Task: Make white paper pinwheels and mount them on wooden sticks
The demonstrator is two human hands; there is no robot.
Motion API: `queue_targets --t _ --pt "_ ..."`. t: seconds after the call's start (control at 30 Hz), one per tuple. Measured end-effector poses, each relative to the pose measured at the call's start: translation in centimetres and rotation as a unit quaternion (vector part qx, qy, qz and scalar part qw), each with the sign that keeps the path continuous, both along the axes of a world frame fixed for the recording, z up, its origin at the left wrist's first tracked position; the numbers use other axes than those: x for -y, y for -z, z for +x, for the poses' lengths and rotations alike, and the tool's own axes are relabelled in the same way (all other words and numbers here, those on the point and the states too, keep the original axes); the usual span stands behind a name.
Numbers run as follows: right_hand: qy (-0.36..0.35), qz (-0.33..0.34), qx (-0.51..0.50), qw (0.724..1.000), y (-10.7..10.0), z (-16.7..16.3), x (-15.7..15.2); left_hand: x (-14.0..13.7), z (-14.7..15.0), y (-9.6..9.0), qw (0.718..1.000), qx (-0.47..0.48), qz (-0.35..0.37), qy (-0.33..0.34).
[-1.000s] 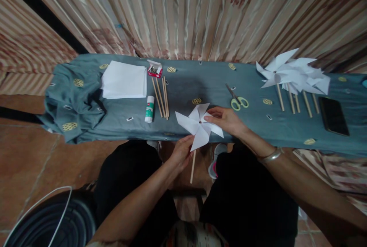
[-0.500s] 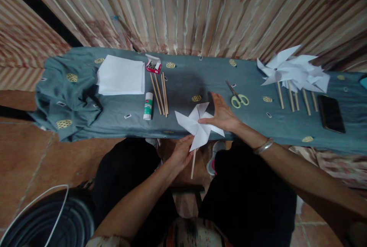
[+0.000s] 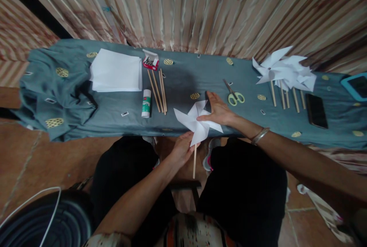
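Note:
A white paper pinwheel (image 3: 200, 129) is held above the cloth's front edge, its wooden stick (image 3: 195, 163) pointing down toward my lap. My left hand (image 3: 183, 145) is closed around the pinwheel's stick just below the blades; part of its fingers is hidden behind the paper. The thumb of my right hand (image 3: 219, 111) lies at the pinwheel's centre, while its other fingers stretch forward, spread apart. Green-handled scissors (image 3: 236, 96) lie beyond my right hand. To the left are several loose wooden sticks (image 3: 160, 92) and a glue stick (image 3: 146, 103).
A paper stack (image 3: 116, 71) and a red box of small metal pins (image 3: 150, 60) lie at the back left. Several finished pinwheels (image 3: 286, 71), a black phone (image 3: 316, 111) and a blue-framed device (image 3: 357, 86) are on the right. A black round tub (image 3: 51, 216) stands lower left.
The view has shifted slightly to the right, bringing more of the blue-framed device into sight. Both hands keep nearly the same places, and the pinwheel's stick tilts a little differently.

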State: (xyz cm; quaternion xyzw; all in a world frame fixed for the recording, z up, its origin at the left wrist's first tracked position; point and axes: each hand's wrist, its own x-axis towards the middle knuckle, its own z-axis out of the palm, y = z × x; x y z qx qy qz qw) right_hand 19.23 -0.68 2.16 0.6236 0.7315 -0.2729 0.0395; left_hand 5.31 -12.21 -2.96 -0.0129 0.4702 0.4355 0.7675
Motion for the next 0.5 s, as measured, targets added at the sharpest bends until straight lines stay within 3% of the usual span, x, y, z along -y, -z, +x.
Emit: queue_targets --t 0.5 --pt "0.005 0.0 0.008 1.0 0.21 -0.07 -0.18 -0.33 -0.31 0.04 0.999 -0.019 -0.001 0.039"
